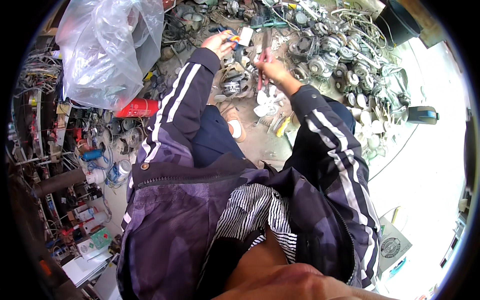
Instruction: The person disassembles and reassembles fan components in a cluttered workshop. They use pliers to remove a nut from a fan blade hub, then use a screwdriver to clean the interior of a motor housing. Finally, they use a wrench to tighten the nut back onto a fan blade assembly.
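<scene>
My left hand [219, 45] is closed around a small orange-and-blue piece [231, 37], whose exact kind I cannot make out. Right beside it is a white block [246, 36]; whether it is joined to that piece is unclear. A red-handled tool [267, 53] sits in the fist of my right hand [272, 69], its dark end pointing away from me and some red showing below the fingers. Under both hands lie a motor part with metal windings [232, 88] and white plastic pieces [266, 104]. A yellow-handled tool [283, 127] rests on the ground nearer to me.
Heaps of small motors [327, 62] and pale round parts [367, 122] spread to the right. A clear plastic bag [102, 50] and red cylinder [137, 107] stand left. A black bucket [398, 22] is far right, a dark box [423, 115] below it. Shelved scrap [60, 165] lines the left.
</scene>
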`<move>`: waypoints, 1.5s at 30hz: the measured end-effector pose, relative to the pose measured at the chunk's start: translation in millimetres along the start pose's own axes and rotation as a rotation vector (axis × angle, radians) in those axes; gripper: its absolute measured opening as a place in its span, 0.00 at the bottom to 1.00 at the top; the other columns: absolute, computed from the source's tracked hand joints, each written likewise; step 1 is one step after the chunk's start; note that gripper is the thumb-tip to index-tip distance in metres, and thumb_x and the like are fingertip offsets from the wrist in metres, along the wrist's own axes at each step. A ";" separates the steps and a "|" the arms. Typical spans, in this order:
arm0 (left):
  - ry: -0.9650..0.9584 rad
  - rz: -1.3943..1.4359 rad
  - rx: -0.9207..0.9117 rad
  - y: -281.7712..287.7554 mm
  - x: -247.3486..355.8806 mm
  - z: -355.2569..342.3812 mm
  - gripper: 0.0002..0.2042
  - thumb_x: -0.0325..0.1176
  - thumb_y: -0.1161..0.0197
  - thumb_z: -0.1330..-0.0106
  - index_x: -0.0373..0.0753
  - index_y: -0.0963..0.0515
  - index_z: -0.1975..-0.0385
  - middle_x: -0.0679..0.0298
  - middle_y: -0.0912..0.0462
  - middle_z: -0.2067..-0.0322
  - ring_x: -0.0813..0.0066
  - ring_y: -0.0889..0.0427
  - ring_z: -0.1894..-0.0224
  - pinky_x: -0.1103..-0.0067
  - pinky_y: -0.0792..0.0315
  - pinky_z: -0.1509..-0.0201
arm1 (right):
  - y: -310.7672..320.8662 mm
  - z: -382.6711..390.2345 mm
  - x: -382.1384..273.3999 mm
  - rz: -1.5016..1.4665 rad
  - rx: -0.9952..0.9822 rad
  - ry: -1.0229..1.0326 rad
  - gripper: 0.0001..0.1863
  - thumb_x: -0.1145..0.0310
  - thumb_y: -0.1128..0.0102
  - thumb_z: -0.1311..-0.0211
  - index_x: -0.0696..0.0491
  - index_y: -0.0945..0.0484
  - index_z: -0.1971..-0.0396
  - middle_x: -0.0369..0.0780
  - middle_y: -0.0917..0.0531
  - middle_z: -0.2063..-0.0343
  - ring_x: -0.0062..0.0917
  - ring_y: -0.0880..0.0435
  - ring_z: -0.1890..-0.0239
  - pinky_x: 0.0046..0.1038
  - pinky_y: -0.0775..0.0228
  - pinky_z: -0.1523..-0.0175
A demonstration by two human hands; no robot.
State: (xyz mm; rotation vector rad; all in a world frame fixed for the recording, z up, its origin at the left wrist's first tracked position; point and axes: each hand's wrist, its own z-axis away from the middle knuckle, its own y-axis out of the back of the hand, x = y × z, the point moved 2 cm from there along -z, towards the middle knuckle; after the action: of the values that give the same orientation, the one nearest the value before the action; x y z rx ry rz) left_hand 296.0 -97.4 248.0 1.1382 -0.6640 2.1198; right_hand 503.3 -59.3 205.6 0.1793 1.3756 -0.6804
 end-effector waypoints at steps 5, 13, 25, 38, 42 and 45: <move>-0.018 0.097 0.037 -14.9 -15.3 17.6 0.11 0.35 0.48 0.29 0.43 0.26 0.51 0.61 0.20 0.54 0.65 0.18 0.52 0.67 0.29 0.42 | -21.6 -7.0 11.4 -0.021 -0.016 -0.070 0.09 0.70 0.49 0.34 0.54 0.40 0.62 0.45 0.19 0.70 0.27 0.19 0.82 0.24 0.31 0.82; -0.179 -0.358 -0.020 46.1 -40.0 -88.2 0.10 0.32 0.55 0.33 0.40 0.25 0.69 0.63 0.23 0.76 0.71 0.23 0.80 0.78 0.28 0.78 | 14.0 -45.5 40.4 0.481 0.376 0.068 0.23 0.68 0.44 0.48 0.59 0.33 0.51 0.53 0.18 0.63 0.45 0.18 0.60 0.40 0.28 0.54; -0.012 -1.731 0.272 216.1 -101.3 -184.7 0.10 0.34 0.36 0.42 0.37 0.17 0.64 0.56 0.15 0.66 0.65 0.16 0.64 0.71 0.23 0.62 | 1.1 8.8 -9.3 0.662 0.412 0.011 0.20 0.67 0.44 0.47 0.54 0.34 0.53 0.56 0.19 0.68 0.53 0.21 0.60 0.45 0.31 0.53; 0.050 0.252 0.516 177.9 -60.4 -82.5 0.14 0.37 0.53 0.36 0.51 0.28 0.52 0.71 0.23 0.51 0.77 0.27 0.46 0.57 0.46 0.41 | 44.1 -51.3 36.0 0.639 0.241 0.074 0.11 0.78 0.53 0.36 0.60 0.33 0.54 0.43 0.18 0.62 0.24 0.17 0.63 0.25 0.26 0.56; -0.010 0.079 0.372 166.5 -35.4 -71.4 0.15 0.40 0.50 0.37 0.52 0.27 0.52 0.73 0.23 0.52 0.78 0.27 0.47 0.57 0.49 0.39 | 18.5 -45.4 7.5 0.814 0.328 0.078 0.15 0.64 0.46 0.44 0.54 0.27 0.57 0.52 0.18 0.65 0.48 0.20 0.57 0.40 0.31 0.50; -0.159 -0.091 0.176 142.2 -20.7 -75.6 0.16 0.37 0.50 0.36 0.44 0.25 0.51 0.69 0.22 0.53 0.75 0.27 0.48 0.66 0.44 0.40 | 25.1 -47.5 13.6 0.870 0.381 0.029 0.14 0.63 0.47 0.43 0.54 0.25 0.60 0.53 0.18 0.63 0.50 0.21 0.56 0.42 0.32 0.49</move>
State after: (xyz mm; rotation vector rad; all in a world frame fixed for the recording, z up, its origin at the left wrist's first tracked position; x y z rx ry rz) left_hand 160.6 -147.5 173.8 1.4171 -0.4926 2.0578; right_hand 477.5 -20.2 175.9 1.0262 1.0354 -0.1889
